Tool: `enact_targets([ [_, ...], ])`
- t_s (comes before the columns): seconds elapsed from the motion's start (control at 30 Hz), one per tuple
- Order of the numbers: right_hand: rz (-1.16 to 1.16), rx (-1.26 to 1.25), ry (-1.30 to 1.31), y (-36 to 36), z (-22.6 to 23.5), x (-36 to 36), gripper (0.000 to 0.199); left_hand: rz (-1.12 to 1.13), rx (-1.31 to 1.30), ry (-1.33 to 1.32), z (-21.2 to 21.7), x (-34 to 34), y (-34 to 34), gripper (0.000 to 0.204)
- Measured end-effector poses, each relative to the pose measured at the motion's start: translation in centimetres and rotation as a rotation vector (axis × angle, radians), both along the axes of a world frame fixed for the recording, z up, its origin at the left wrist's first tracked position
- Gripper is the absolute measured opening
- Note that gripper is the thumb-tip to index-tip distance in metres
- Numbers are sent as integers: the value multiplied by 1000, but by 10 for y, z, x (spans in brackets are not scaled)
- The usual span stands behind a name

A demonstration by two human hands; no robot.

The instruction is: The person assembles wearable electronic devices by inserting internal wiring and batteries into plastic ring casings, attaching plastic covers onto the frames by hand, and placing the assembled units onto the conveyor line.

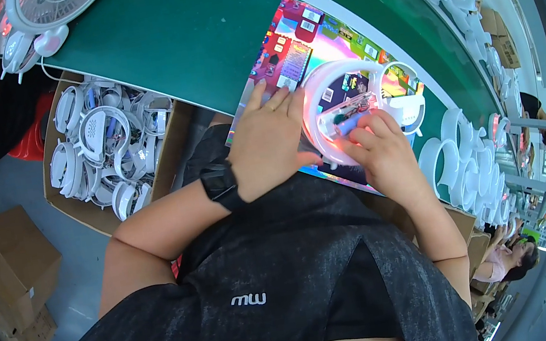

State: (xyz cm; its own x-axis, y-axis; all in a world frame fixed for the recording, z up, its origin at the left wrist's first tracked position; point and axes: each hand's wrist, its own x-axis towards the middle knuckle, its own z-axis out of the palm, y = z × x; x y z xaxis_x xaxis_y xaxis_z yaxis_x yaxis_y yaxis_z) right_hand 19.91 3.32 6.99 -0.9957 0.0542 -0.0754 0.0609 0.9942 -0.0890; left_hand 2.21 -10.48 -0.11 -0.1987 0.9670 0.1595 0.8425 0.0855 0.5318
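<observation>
A white headband-style headphone (334,80) lies on a colourful printed sheet (300,43) on the green bench. My left hand (269,143) rests flat on the sheet, its fingers against the headphone's left arc. My right hand (379,151) pinches a small blue piece (349,124) inside the open ear cup, which glows pink. A black band (220,182) wraps my left wrist.
A cardboard box (168,154) of several white headphones (103,143) stands at my left. More white headphones (469,162) line up on the right of the green bench (182,36). A white fan (51,6) sits top left, brown cartons (8,263) lower left, another person (512,258) lower right.
</observation>
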Motion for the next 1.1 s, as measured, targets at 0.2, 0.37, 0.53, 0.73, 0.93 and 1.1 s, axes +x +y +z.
enact_targets([
  [0.2, -110, -181, -69, 3, 22, 32, 45, -77, -117, -326, 35, -37, 11, 42],
  [0.37, -330, -283, 291, -13, -13, 34, 53, -56, 416, -704, -7, -21, 77, 36],
  [0.53, -284, -98, 285, -29, -60, 35, 46, -66, 352, -762, -42, 1, 92, 37],
  [0.73, -253, -55, 274, -32, -59, 35, 44, -55, -18, -1258, -19, -21, 103, 41],
  [0.93, -204, -194, 323, -27, -55, 46, 39, -225, 8, -784, -23, -24, 127, 49],
  [1.1, -962, -891, 838, -19, -85, 55, 36, -108, -176, -320, 3, -16, 115, 50],
])
